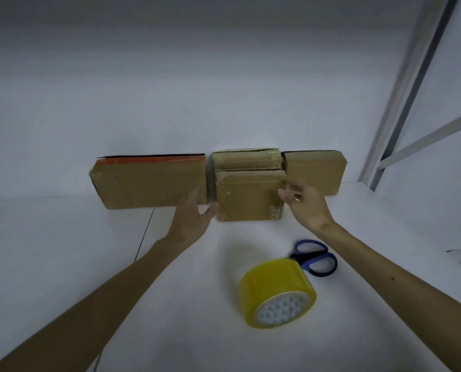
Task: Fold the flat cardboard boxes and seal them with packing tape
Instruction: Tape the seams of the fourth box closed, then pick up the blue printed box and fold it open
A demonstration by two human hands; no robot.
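A small taped cardboard box (246, 194) stands on the white table against the back wall, with another taped box (246, 158) behind it. My left hand (190, 214) is at its lower left corner, fingers straight, thumb touching the box's edge. My right hand (304, 204) hovers at the box's right edge with loosely curled fingers, holding nothing. A wide brown box (148, 183) with an orange strip stands to the left, and another brown box (315, 171) to the right. A yellow roll of packing tape (276, 291) lies on its side near me.
Blue-handled scissors (315, 257) lie just behind the tape roll. A white metal frame (411, 84) rises at the right, beyond the table's corner. A dark seam (143, 237) runs across the white table (63, 237) on the left.
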